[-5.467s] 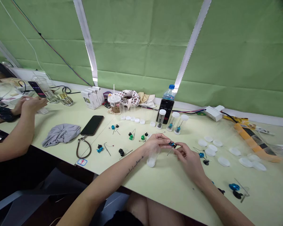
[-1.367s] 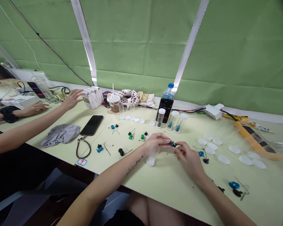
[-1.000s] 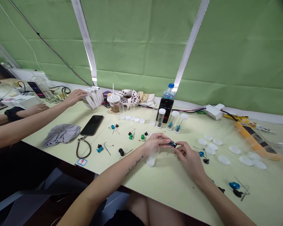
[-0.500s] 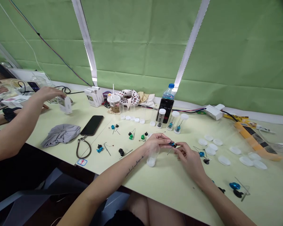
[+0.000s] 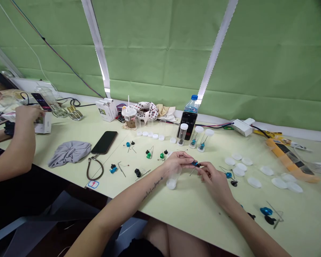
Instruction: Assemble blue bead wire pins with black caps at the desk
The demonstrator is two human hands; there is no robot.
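My left hand [image 5: 179,160] pinches a small blue-and-black part [image 5: 195,164] from the left, its fingers closed. From the other side my right hand [image 5: 212,181] closes thumb and fingertips on the black end of the same part. A thin metal rod [image 5: 192,172] sticks out below it, partly hidden by the fingers. Beside my left wrist stands a clear plastic tube [image 5: 173,179] with a white base. Right of my right hand lie a blue piece [image 5: 228,175] and a black piece [image 5: 234,184] with bent metal keys.
Capped tubes [image 5: 202,140] with blue pieces stand before a propped timer phone [image 5: 187,125]. White discs [image 5: 254,182] and an orange device [image 5: 293,160] lie right. Several green, blue and black sets, a dark phone [image 5: 104,142] and grey cloth [image 5: 69,153] lie left. A co-worker's hand [image 5: 29,116] holds a white box.
The co-worker's hand has moved left with the white box, uncovering glass-like items behind. My hands and the blue-and-black part have hardly moved. The timer has gone from 44 to 45.
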